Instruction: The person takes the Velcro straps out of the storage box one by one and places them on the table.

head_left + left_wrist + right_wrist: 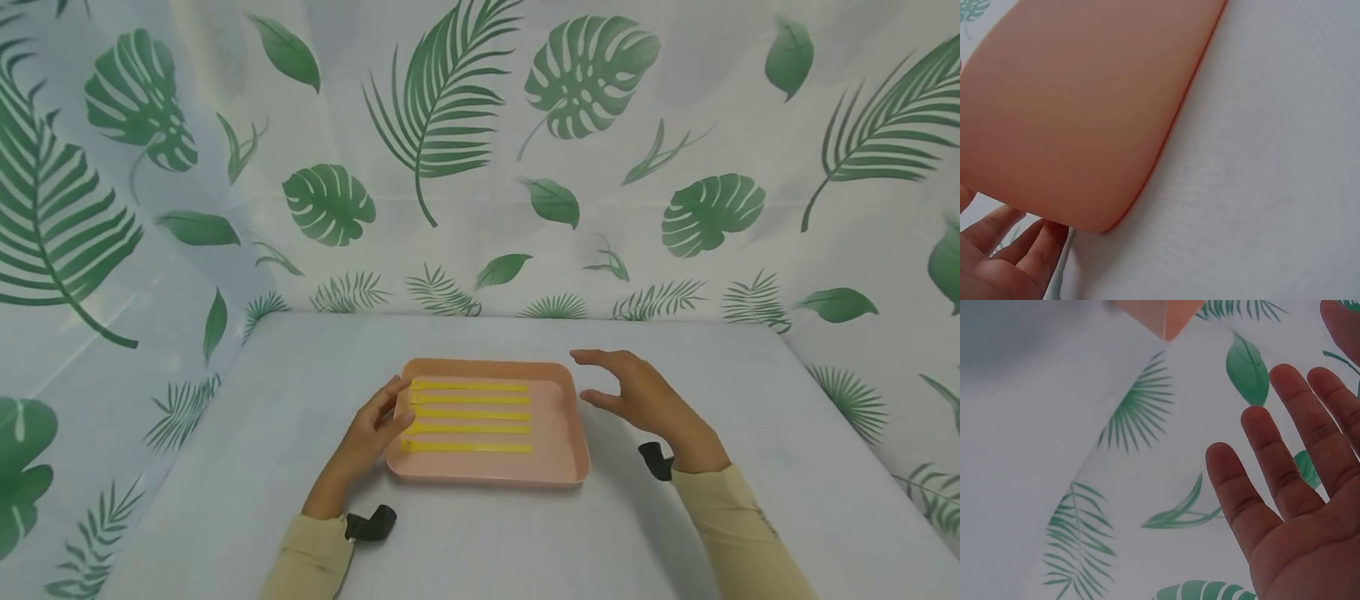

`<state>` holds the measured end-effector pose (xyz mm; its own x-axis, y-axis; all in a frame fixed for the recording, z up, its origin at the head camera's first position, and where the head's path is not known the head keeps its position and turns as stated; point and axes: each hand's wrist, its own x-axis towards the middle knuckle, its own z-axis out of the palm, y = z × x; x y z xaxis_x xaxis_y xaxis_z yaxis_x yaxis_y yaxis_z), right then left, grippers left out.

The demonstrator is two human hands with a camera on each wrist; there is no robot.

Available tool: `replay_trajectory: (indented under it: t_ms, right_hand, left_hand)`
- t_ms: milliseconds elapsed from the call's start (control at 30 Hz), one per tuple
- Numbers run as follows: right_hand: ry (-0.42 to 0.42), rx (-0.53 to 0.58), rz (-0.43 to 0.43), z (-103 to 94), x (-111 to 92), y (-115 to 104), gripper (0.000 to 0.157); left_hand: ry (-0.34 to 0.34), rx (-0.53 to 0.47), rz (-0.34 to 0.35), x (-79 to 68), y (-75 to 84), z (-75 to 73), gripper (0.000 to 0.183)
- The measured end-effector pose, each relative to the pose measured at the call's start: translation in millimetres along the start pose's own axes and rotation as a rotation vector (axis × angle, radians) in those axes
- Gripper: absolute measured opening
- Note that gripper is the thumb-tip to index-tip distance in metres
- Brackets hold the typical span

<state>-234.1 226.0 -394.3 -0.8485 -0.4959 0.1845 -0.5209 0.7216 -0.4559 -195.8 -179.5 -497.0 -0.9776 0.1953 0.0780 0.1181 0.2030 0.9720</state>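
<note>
The pink tray (553,425), between the left grip (373,423) and the right grip (643,393), is pinched by the first at its left side, and could be tipped and its yellow strips (472,414) spilled if lifted while the other is spread wide, not touching.

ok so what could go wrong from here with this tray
Only the left hand holds the tray; the right hand is open and apart from it, so the tray might tip or twist if moved now. The five yellow strips could slide if they are loose, which I can't tell. The left thumb lies close by the strips' left ends and may nudge them.
</note>
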Motion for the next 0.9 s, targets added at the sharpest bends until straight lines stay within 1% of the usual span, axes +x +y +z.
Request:
replay_trajectory:
  t_ms: [100, 233, 333, 400, 533, 633, 900]
  right_hand:
    - [-0.032, 0.042, -0.024, 1.1, 8, 0, 0.054]
    - [-0.077, 0.108, -0.057, 3.7, 19, -1, 0.05]
    - [-0.109, 0.156, -0.097, 6.8, 29, -3, 0.044]
    - [-0.136, 0.197, -0.112, 10.0, 36, -4, 0.041]
    - [-0.208, 0.26, -0.108, 18.2, 48, -6, 0.039]
    - [-0.262, 0.283, -0.101, 24.8, 55, -7, 0.039]
    - [-0.369, 0.347, -0.173, 43.1, 74, -11, 0.033]
  left_hand:
    - [0.028, -0.017, -0.013, 2.0, -4.8, 1.1, 0.063]
    - [0.043, -0.037, -0.012, 4.0, -10.1, 1.8, 0.062]
    - [0.038, -0.049, -0.003, 4.3, -13.5, 1.6, 0.062]
    - [0.037, -0.054, -0.014, 4.2, -15.4, 1.1, 0.064]
    - [0.034, -0.059, -0.039, 3.9, -17.9, -0.5, 0.068]
    - [0.028, -0.069, -0.045, 4.0, -18.7, -1.7, 0.07]
    - [0.042, -0.089, -0.061, 4.7, -18.9, -2.7, 0.07]
